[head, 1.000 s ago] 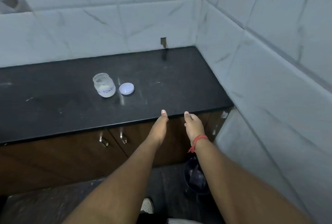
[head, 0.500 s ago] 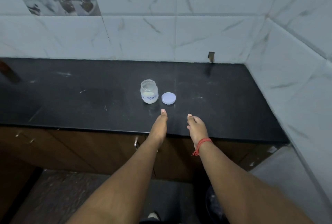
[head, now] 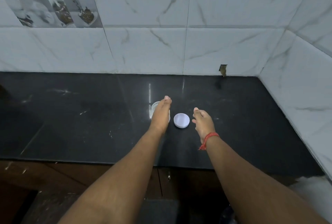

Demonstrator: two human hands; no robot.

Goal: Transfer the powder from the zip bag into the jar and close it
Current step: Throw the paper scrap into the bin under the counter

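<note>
Both hands have advanced over the black stone desk [head: 71,125] — my left hand [head: 160,114], fingers straight, now covers the small clear glass jar [head: 154,107]; my right hand [head: 203,122] hovers loosely open beside the round white lid [head: 181,120], so closing comes next.

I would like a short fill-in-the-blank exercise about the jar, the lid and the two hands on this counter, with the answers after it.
1. The white lid lies on the black counter, between the two ____.
2. The left hand reaches over the glass ____.
3. The lid is ____ the jar, not on it.
4. The red thread is tied on the ____ wrist.

Answers: hands; jar; beside; right
</note>
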